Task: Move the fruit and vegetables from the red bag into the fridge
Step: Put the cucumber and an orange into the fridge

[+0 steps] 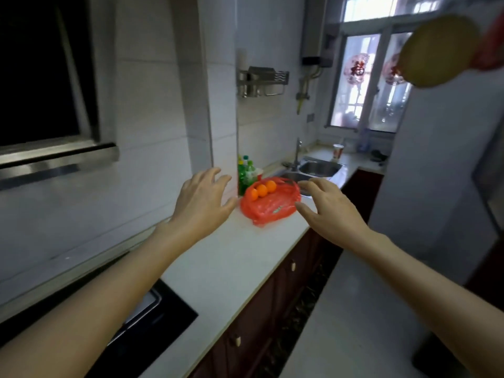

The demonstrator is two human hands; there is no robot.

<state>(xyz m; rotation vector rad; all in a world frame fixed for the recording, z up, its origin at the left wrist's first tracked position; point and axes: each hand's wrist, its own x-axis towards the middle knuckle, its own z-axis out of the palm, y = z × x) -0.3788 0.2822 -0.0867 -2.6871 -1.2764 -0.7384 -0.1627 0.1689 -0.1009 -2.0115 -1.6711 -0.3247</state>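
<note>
A red plastic bag (270, 207) lies on the white countertop (223, 257), with three oranges (262, 190) showing at its open far end. My left hand (200, 200) hovers just left of the bag, fingers spread and holding nothing. To the right of the bag my right hand (330, 207) is stretched out the same way, fingers relaxed and apart from the plastic. The white fridge (436, 170) stands at the right side of the kitchen, its door seen edge-on. A blurred yellowish round thing (439, 51) hangs at the upper right.
Green bottles (246, 171) stand against the wall behind the bag. A steel double sink (317, 169) with a tap lies beyond it. A black hob (141, 323) is set into the counter near me. Dark red cabinets (275, 304) run below; the floor aisle is to their right.
</note>
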